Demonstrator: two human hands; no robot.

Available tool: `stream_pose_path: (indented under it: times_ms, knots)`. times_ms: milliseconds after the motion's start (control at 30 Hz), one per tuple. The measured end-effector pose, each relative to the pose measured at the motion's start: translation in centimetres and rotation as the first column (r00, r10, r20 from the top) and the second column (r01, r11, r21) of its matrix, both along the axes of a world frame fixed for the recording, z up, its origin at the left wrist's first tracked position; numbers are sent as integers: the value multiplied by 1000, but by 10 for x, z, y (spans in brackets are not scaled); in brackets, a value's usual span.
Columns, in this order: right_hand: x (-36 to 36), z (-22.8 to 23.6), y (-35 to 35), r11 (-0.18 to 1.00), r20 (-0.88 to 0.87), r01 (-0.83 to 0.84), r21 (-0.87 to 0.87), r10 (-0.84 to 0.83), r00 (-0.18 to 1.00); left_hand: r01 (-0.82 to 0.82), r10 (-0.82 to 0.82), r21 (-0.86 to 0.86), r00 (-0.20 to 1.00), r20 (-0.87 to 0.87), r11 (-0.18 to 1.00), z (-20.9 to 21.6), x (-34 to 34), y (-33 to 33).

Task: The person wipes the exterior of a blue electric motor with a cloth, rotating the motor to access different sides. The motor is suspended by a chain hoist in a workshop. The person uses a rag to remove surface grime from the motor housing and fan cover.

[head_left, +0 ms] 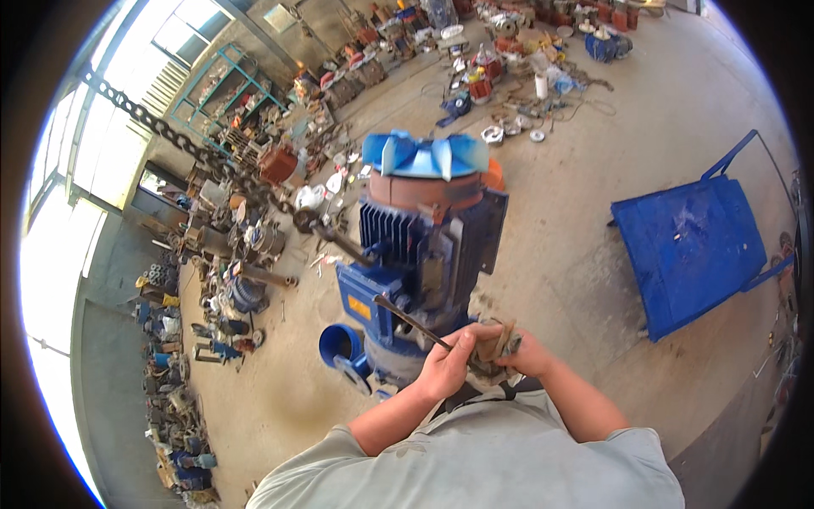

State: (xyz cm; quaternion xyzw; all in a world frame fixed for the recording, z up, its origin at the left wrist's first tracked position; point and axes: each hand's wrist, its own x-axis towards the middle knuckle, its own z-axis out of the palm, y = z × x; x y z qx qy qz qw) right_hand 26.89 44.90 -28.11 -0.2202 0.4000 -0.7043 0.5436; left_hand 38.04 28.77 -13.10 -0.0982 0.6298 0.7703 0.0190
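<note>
A blue upright pump motor (428,246) with a blue fan on top and a blue flanged pipe end (342,343) stands on the floor right in front of me. My left hand (445,365) grips a thin dark metal rod (405,319) that slants up and left toward the motor. My right hand (527,356) holds a crumpled brownish piece, perhaps a glove or rag (496,346), between both hands. A heavy hoist chain (182,142) runs down from the upper left, and its hook (309,222) is at the motor's side.
A blue flat cart (691,250) lies on the concrete floor to the right. Piles of motors, pumps and metal parts line the left wall (220,254) and the far end (509,59). Large bright windows fill the left side.
</note>
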Motion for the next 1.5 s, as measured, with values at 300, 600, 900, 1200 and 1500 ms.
stream_pose_path:
  times_ms: [300, 600, 900, 1200, 1500]
  knots:
    - [103, 3, -19, 831, 261, 490, 264, -550, 793, -388, 369, 108, 915, 162, 915, 8, 126, -63]
    - [146, 5, 11, 740, 436, 561, 371, -673, 598, -757, 769, -141, 616, 172, 638, 0, 226, -157]
    - [122, -7, -9, 618, 309, 651, 442, -786, 536, -590, 655, -306, 733, 184, 747, -18, 274, -193]
    - [-26, 105, -118, 409, -856, 837, -362, -502, -125, 126, -57, -321, 975, 215, 939, 50, 132, -197]
    - [34, 33, -154, 485, -925, 835, -260, -374, -70, 380, -225, -508, 913, 341, 773, 68, 10, -212]
